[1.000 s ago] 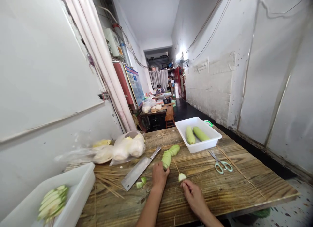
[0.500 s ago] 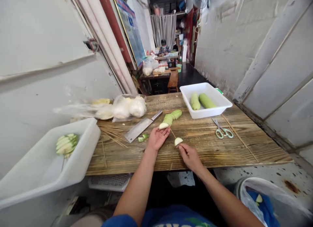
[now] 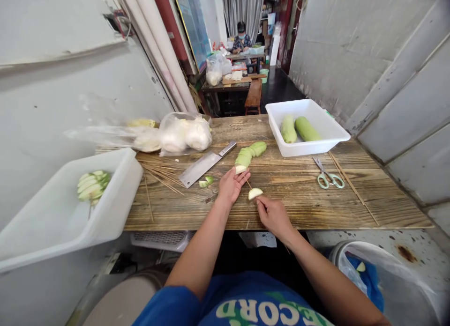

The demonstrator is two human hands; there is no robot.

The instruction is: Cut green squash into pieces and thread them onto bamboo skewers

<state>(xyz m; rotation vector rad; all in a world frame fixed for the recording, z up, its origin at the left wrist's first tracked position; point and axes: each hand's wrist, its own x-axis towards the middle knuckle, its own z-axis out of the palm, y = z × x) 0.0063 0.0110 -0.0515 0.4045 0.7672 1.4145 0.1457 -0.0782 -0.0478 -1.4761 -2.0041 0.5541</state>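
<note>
My left hand (image 3: 232,186), palm up, holds a pale half-round zucchini slice (image 3: 240,169) between its thumb and fingers, at the near end of a row of cut zucchini (image 3: 247,154). My right hand (image 3: 274,216) is closed around the lower part of a thin bamboo skewer (image 3: 248,182). Another half-round slice (image 3: 255,193) is threaded on that skewer just above my right fingers. The skewer's upper end points at the slice in my left hand; whether it enters that slice is hidden. Left of the row lie a cleaver (image 3: 207,165) and small green offcuts (image 3: 206,181).
A white tub (image 3: 307,148) with two whole zucchini stands at the back right, near scissors (image 3: 329,175) and loose skewers. Skewered slices lie in a left tub (image 3: 119,209). Bagged white vegetables (image 3: 184,133) and many skewers (image 3: 160,169) sit back left. A lined bin (image 3: 383,270) stands below right.
The view has tipped downward, so the table sits higher in the picture. The slice on the skewer has turned slightly and sits nearer my left hand. Both hands keep their hold.
</note>
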